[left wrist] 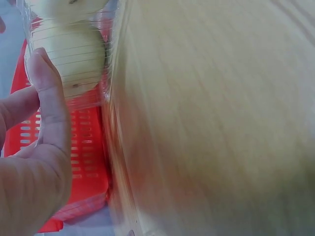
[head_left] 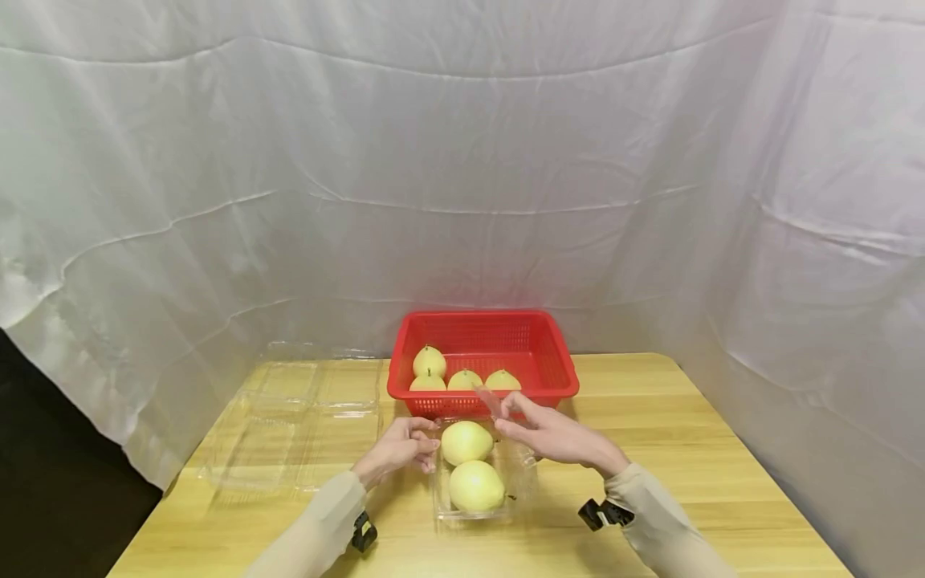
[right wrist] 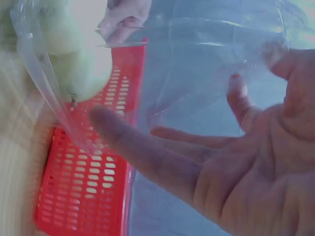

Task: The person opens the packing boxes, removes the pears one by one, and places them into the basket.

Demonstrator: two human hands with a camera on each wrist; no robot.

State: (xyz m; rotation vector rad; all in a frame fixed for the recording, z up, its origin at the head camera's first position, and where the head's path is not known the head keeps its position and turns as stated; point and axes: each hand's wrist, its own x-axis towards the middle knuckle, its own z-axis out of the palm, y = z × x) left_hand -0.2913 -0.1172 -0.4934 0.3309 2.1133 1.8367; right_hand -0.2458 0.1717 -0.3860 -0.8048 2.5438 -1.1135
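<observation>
Two pale yellow pears [head_left: 477,486] lie one behind the other in a clear plastic clamshell box [head_left: 471,514] in front of the red basket. My left hand [head_left: 403,448] is at the box's left side, curled fingers and thumb holding its rim. In the left wrist view, the left thumb [left wrist: 48,93] lies along the ribbed wall. My right hand [head_left: 560,433] holds the raised clear lid [head_left: 488,400] at the box's right, thumb and fingers around it. In the right wrist view, its fingers are spread about the transparent lid.
Behind the box stands the red plastic basket [head_left: 482,321], with several more pears [head_left: 429,361] along its left and front. More clear plastic boxes [head_left: 253,449] lie on the left of the wooden table [head_left: 636,514]. A pale curtain [head_left: 462,160] surrounds the back and sides.
</observation>
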